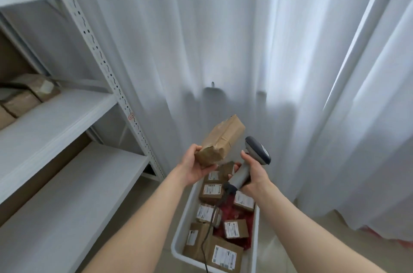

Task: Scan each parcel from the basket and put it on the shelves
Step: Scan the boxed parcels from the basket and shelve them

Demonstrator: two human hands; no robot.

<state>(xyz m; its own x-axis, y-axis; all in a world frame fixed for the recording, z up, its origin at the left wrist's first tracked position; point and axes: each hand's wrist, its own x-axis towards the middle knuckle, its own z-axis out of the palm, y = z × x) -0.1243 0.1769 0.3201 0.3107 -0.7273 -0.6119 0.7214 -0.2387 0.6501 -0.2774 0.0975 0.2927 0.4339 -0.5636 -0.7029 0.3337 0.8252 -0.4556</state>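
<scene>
Over the basket's [182,225] far end, the left hand's [196,165] fingers curl round a brown parcel [220,140], label unseen. The right hand [254,175] grips the scanner [257,149] handle. I'd turn the label toward its head.

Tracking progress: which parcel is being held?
The parcel in the left hand, raised beside the scanner; the rest lie in the basket or on shelves.

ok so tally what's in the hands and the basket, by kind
held parcel, in left hand: 1
scanner, in right hand: 1
labelled parcels in basket: 7
basket: 1
total: 10
a brown shape behind the right fingers may be an 8th parcel; cannot tell
</scene>
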